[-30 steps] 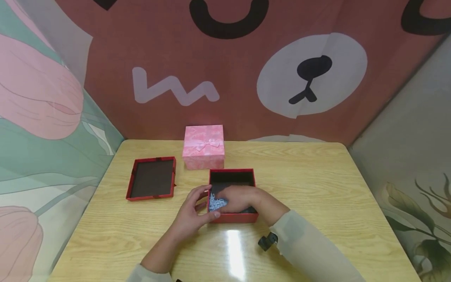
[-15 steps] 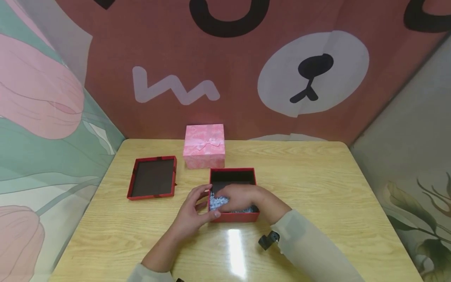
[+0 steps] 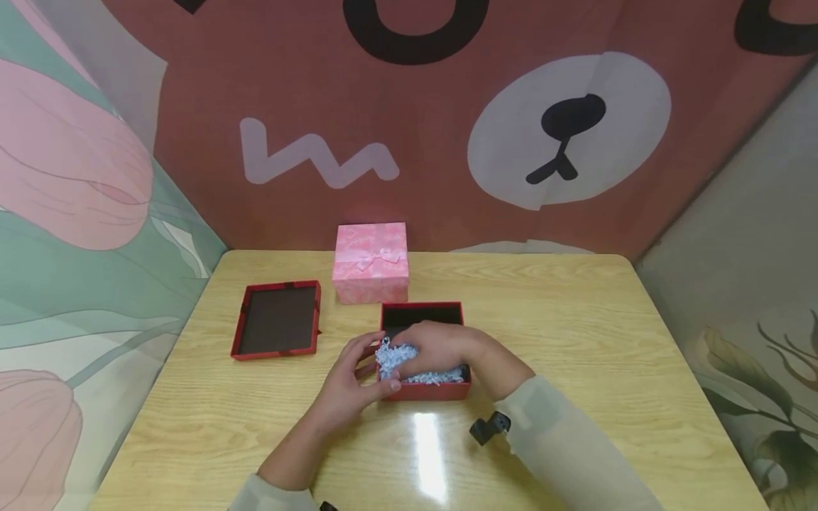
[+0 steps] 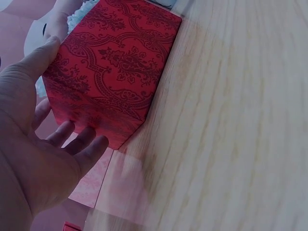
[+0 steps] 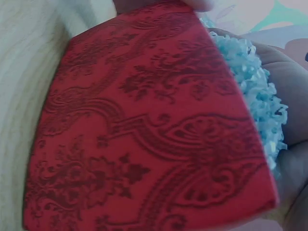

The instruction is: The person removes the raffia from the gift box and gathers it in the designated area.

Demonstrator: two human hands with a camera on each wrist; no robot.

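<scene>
An open red box (image 3: 428, 392) with a dark damask pattern stands on the table, its inside dark. My left hand (image 3: 350, 387) holds its near left corner, thumb over the front rim and fingers along the left side. Inside the box my right hand (image 3: 441, 346) grips a clump of pale blue shredded paper (image 3: 397, 357), its fingertips hidden by the paper. In the right wrist view, shredded paper (image 5: 255, 91) bulges above the rim beside the palm. The left wrist view shows the patterned box wall (image 4: 115, 57) under the left thumb.
The red lid (image 3: 277, 319), dark lining upward, lies left of the box. A pink gift box (image 3: 371, 262) with a bow stands just behind. The wooden table (image 3: 562, 319) reaches the printed curtain (image 3: 434, 163) at the back.
The right hand has risen slightly in the box. More blue shredded paper shows now, heaped up to the rim at the left and along the front. The left hand keeps its hold.
</scene>
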